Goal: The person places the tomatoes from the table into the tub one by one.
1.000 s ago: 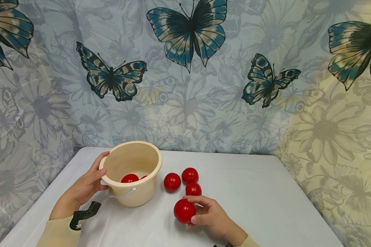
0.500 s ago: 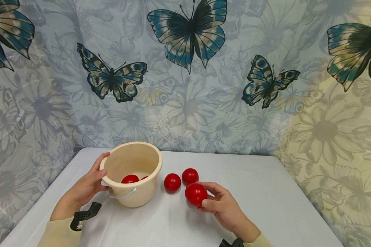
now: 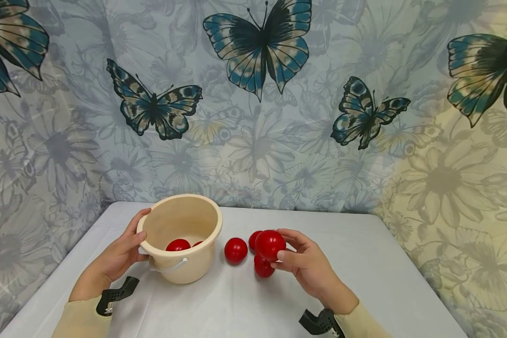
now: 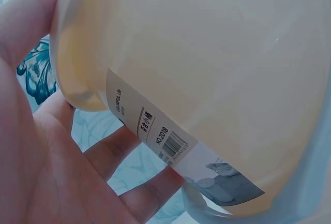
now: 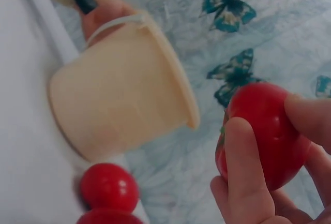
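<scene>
My right hand [image 3: 310, 263] holds a red tomato [image 3: 270, 244] between thumb and fingers, to the right of the bucket. A bit of green stem end shows on this tomato [image 5: 269, 131] in the right wrist view. My left hand [image 3: 120, 253] grips a cream plastic bucket [image 3: 190, 267] at its left rim, tilting its mouth toward me. In the left wrist view, fingers lie along the bucket wall beside a printed label [image 4: 165, 136]. Inside the bucket sit a tomato [image 3: 178, 244] and a sliver of another red one [image 3: 197, 243].
Three more tomatoes stand right of the bucket: one nearest it [image 3: 235, 250], one partly hidden behind the held tomato [image 3: 253, 240], one below it [image 3: 264, 267]. The white-covered table [image 3: 342, 239] ends at a butterfly-print cloth backdrop [image 3: 262, 155]. A white handle [image 3: 173, 265] hangs on the bucket's front.
My right hand has lifted the tomato up and away from me, slightly rightward, uncovering the front tomato and overlapping the back one. My left hand and the bucket have stayed in place.
</scene>
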Demonstrator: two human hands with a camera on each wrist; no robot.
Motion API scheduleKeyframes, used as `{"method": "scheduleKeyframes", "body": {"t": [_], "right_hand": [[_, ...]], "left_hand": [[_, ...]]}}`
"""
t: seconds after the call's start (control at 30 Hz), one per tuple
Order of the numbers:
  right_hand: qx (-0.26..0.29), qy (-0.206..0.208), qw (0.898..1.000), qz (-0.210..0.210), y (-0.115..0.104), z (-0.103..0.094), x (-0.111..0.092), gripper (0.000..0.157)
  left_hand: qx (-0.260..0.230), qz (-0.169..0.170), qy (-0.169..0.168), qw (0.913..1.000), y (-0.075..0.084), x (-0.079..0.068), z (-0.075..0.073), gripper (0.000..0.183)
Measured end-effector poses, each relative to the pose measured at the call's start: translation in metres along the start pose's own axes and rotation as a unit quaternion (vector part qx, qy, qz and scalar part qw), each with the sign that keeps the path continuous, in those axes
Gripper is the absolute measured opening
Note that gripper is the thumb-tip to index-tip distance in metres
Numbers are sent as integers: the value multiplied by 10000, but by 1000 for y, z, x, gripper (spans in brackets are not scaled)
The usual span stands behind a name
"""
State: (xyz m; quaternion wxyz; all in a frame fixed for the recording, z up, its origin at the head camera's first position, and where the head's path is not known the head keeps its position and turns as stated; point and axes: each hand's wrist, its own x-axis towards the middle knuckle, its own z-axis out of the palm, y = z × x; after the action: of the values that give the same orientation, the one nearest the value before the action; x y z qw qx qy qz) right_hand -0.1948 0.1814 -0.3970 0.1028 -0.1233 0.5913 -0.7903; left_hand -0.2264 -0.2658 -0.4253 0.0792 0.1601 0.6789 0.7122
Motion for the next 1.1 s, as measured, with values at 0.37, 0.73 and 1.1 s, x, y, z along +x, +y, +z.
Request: {"method": "scheduleKeyframes", "body": {"t": [0.37,0.73,1.1], "right_hand": [[170,-109,9996,-196,-33,31,20,54],[-30,-191,9998,-86,-45,68,45,51],[-359,-336,9987,-103,-40,100,84,52]], "left_hand": [[-67,101,-274,9996,0,-1,0,57],[-147,97,-514,9985,-1,1,5,59],[-79,61,-524,9986,-2,3,8,59]]}}
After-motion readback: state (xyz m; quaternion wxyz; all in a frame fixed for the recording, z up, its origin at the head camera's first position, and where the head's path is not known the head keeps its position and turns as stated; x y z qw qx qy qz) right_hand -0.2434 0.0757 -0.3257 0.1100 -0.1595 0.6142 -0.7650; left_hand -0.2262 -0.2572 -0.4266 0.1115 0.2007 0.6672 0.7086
